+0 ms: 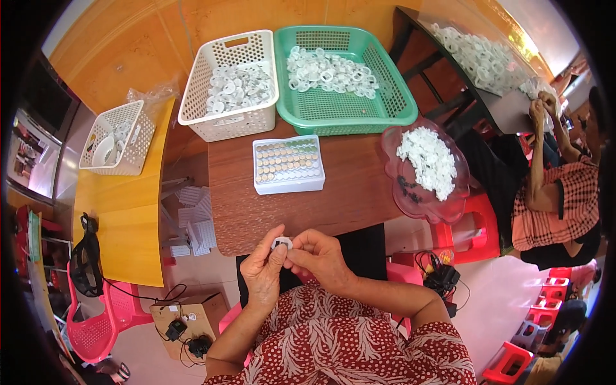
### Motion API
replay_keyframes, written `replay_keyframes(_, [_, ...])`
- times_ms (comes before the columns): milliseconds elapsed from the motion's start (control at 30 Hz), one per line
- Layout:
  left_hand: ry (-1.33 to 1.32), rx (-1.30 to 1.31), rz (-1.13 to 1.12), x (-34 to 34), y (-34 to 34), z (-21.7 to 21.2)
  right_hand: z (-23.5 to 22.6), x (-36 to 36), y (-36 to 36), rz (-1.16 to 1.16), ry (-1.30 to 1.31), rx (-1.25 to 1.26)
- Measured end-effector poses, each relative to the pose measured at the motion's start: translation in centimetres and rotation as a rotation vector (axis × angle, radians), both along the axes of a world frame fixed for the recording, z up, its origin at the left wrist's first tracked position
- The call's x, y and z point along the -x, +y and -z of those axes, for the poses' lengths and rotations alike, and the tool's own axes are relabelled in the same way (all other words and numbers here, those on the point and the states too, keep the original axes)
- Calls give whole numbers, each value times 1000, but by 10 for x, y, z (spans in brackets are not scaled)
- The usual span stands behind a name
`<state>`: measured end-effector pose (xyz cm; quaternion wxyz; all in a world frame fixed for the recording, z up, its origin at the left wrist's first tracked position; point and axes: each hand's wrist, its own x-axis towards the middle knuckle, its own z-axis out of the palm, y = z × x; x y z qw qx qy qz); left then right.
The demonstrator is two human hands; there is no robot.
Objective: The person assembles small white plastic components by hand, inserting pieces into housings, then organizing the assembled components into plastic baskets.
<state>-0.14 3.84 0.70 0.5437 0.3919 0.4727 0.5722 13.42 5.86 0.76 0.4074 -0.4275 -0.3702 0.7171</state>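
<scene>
My left hand (262, 273) is closed on a small round white plastic piece (281, 242) with a dark spot in its middle, held between thumb and fingers just off the table's near edge. My right hand (324, 262) is closed too, its thumb and fingertips pinching at the right side of the same piece. Beyond them on the brown table (308, 208) stands a white tray (289, 185) with rows of small round discs, some tan, some silvery. To its right, a pink flower-shaped dish (399, 200) carries a heap of small white parts (427, 163) and a few black ones (407, 187).
A white basket (228, 123) and a green basket (346, 124) of round plastic pieces stand at the back. Leftward, a yellow table (122, 224) bears a smaller basket (131, 160). Cables and a cardboard box (168, 314) lie below. A person (558, 192) works at right.
</scene>
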Motion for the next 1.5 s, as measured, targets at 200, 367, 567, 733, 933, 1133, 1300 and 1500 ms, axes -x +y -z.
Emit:
replay_keyframes(200, [35, 46, 22, 22, 10, 6, -10, -5, 34, -34, -556, -590])
replay_keyframes(367, [-49, 89, 25, 24, 16, 8, -18, -2, 93, 135, -842, -1040])
replay_keyframes(567, [-104, 136, 55, 31, 20, 12, -23, -6, 106, 195, -916, -1172])
replay_keyframes(733, [-168, 140, 80, 27, 30, 15, -17, 6, 118, 119, -960, -1257])
replay_keyframes(933, [-172, 173, 72, 34, 26, 16, -8, 27, 138, -70, -1135, -1362])
replay_keyframes(1133, [-152, 179, 72, 39, 32, 12, -6, 28, 140, -155, -1221, -1402])
replay_keyframes(1300, [-161, 170, 61, 43, 38, 12, -11, 32, 143, -199, -1252, -1357])
replay_keyframes(1500, [-166, 199, 51, 41, 41, 13, -6, 32, 143, -114, -1193, -1412])
